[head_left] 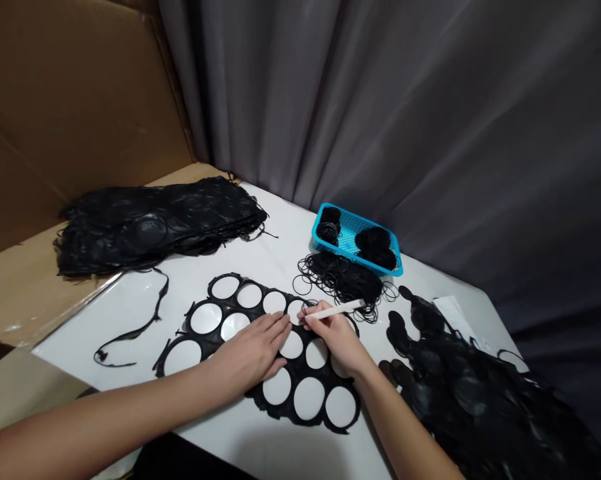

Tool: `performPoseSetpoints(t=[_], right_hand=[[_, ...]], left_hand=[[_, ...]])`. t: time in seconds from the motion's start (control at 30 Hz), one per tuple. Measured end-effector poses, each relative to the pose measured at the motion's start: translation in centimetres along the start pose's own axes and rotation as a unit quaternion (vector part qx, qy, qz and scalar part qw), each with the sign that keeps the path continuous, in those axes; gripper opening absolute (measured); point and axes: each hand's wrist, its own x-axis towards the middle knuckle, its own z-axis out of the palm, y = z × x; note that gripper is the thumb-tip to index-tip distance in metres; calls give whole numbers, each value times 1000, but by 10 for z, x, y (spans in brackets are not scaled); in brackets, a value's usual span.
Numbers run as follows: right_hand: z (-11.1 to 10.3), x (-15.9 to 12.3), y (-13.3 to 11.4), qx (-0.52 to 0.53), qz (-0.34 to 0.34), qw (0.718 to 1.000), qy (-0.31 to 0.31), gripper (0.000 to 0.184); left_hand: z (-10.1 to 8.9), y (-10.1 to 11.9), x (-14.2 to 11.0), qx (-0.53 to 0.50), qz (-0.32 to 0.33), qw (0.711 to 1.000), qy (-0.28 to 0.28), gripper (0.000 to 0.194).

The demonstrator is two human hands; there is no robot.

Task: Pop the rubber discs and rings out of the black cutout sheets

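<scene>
Spreading its fingers flat, the left hand (pixel 250 353) is pressing the floppy-looking black rubber sheet (pixel 222 319) by its webbing, beside the right hand (pixel 333 337) pinching a white pen (pixel 335 310).

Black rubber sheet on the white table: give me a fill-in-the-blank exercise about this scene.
The right hand pinches a slim ____ stick.
The left hand rests on a black rubber sheet pierced by round ____.
Black rubber ring bundles sit in a ____ plastic mesh basket.

Missing words: white; holes; blue.
</scene>
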Motion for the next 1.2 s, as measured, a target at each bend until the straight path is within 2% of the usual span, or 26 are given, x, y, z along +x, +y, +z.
performPoseSetpoints(t=[0.13, 0.43, 0.6, 0.67, 0.8, 0.87, 0.9, 0.97, 1.07, 1.2], right_hand=[[8, -6, 5, -158, -87, 984, -12, 19], [13, -10, 7, -272, -147, 951, -1, 16], [21, -15, 9, -406, -243, 881, -5, 19], [8, -7, 6, -430, -239, 870, 36, 23], [-52, 24, -10, -400, -178, 867, 238, 14], [-78, 35, -19, -357, -148, 874, 296, 12], [-86, 38, -22, -327, -132, 885, 304, 13], [-86, 41, -25, -257, -100, 920, 278, 18], [-59, 42, -21, -154, -57, 969, 185, 27], [-9, 46, -14, -39, -16, 995, 85, 34]], left_hand=[[4, 4, -7, 20, -3, 1000, 12, 50], [-1, 5, -4, 41, -2, 999, -17, 51], [3, 5, -5, 40, 1, 999, -8, 51], [5, 5, -6, 31, -1, 999, -9, 49], [10, 3, -8, 9, -9, 1000, -13, 50], [10, 3, -8, -2, -12, 1000, -14, 51], [9, 4, -8, -9, -13, 1000, -14, 51], [1, 5, -7, -25, -12, 1000, -14, 52], [-17, 6, -8, -44, -16, 999, -4, 54], [-34, 0, -15, -34, -61, 997, 23, 55]])
